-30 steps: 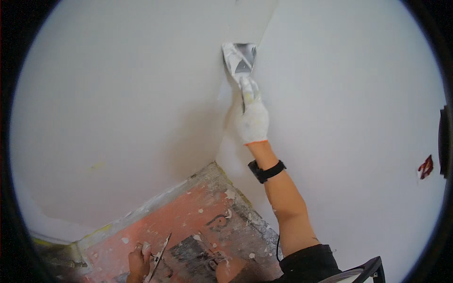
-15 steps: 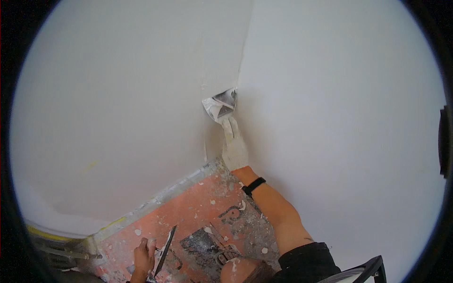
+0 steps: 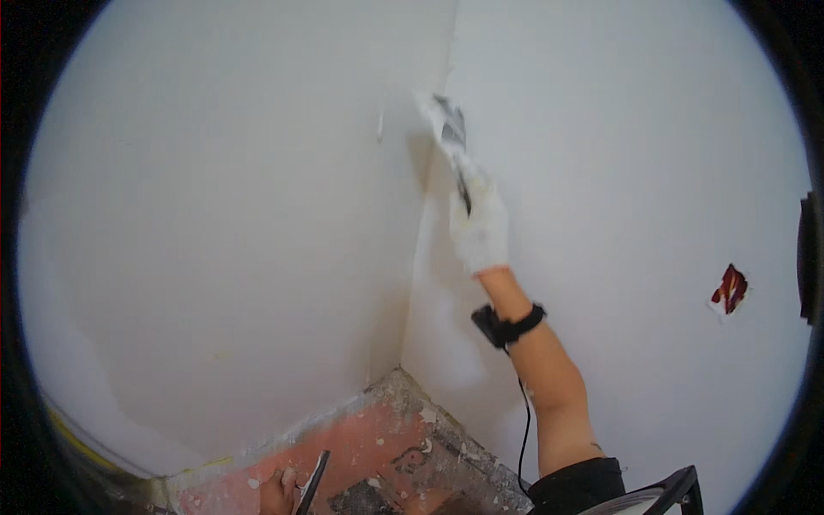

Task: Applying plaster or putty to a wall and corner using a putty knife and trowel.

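Now right hand, scraper higher

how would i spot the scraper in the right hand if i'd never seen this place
Find the corner where two pale walls meet above the stained floor. Beside its upper part is the white-gloved right hand, with the scraper jutting up from it. Its blade is white-smeared grey, unlike the narrow dark tool low down by the left hand.
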Action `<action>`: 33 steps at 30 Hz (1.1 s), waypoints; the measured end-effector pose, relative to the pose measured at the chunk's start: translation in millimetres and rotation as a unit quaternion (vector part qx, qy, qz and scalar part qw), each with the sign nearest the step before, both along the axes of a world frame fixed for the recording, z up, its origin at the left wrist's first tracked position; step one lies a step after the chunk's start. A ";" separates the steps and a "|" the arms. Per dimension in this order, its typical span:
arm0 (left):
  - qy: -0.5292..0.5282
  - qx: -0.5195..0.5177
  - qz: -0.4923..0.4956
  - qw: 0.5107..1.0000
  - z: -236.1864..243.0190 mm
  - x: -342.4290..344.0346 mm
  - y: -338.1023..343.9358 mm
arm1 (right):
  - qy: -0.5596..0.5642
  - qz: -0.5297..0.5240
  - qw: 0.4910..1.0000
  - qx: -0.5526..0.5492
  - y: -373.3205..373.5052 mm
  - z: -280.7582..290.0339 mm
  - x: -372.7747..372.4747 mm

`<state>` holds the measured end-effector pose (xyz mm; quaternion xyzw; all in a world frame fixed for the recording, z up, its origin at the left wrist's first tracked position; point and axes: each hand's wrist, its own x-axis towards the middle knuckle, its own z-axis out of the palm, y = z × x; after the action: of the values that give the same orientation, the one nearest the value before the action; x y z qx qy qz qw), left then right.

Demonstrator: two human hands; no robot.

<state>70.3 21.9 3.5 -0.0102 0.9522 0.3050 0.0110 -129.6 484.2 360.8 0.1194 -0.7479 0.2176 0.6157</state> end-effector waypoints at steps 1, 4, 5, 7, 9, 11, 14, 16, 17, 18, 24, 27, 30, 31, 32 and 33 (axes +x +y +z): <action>0.020 0.007 -0.009 1.000 -3.0 -2.7 -3.9 | 0.024 -0.008 1.000 0.003 2.2 30.1 -5.7; 0.071 0.023 -0.031 0.997 -16.9 -5.2 -16.8 | 0.029 -0.012 1.000 0.000 -2.6 103.0 -14.8; 0.087 0.027 -0.039 0.995 -20.7 -7.1 -21.2 | 0.015 -0.021 1.000 -0.012 -4.0 119.5 -20.2; 0.112 0.032 -0.051 0.992 -30.0 -8.2 -31.1 | -0.004 -0.027 0.999 -0.022 -7.8 142.2 -34.5; 0.130 0.037 -0.066 0.989 -39.8 -7.4 -35.0 | -0.009 -0.094 0.995 0.017 -5.8 156.6 -49.8; 0.130 0.045 -0.081 0.987 -57.2 7.4 -30.3 | -0.040 -0.083 0.996 0.010 7.7 168.0 -69.2; 0.019 0.037 -0.011 0.999 -1.6 3.1 -24.8 | -0.111 -0.033 0.993 -0.016 0.4 147.0 -55.3; 0.021 0.059 -0.008 0.998 12.9 -3.4 -26.2 | -0.149 0.005 0.988 -0.038 -8.2 104.9 -56.1; 0.042 0.098 0.001 0.994 18.8 -8.7 -17.6 | -0.118 -0.027 0.993 0.014 -8.6 73.0 -60.3; 0.066 0.131 0.014 0.989 21.8 -10.8 -13.2 | -0.085 -0.052 0.993 0.063 -10.2 38.2 -64.6; -0.035 0.120 0.045 0.991 21.8 -6.6 2.6 | -0.195 -0.039 0.980 0.000 -37.9 -193.0 -64.9; -0.048 0.108 0.055 0.991 21.9 -3.5 6.9 | -0.233 -0.033 0.972 -0.003 -51.0 -284.2 -68.9; -0.041 0.109 0.065 0.991 20.6 -0.6 7.9 | -0.292 0.011 0.956 -0.027 -59.1 -349.1 -73.0; -0.046 0.102 0.067 0.992 22.0 -1.0 10.0 | -0.318 0.015 0.948 -0.024 -59.5 -366.0 -72.4; -0.051 0.089 0.066 0.993 23.6 -2.0 12.4 | -0.343 0.019 0.939 -0.021 -59.4 -381.2 -72.5; -0.056 0.078 0.065 0.993 23.4 -2.7 14.9 | -0.348 0.021 0.937 -0.025 -59.4 -396.1 -74.1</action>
<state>67.6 36.8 26.9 -0.0884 0.9208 0.3772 0.0452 -203.7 424.8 -35.3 0.0368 -0.9070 0.2768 0.3152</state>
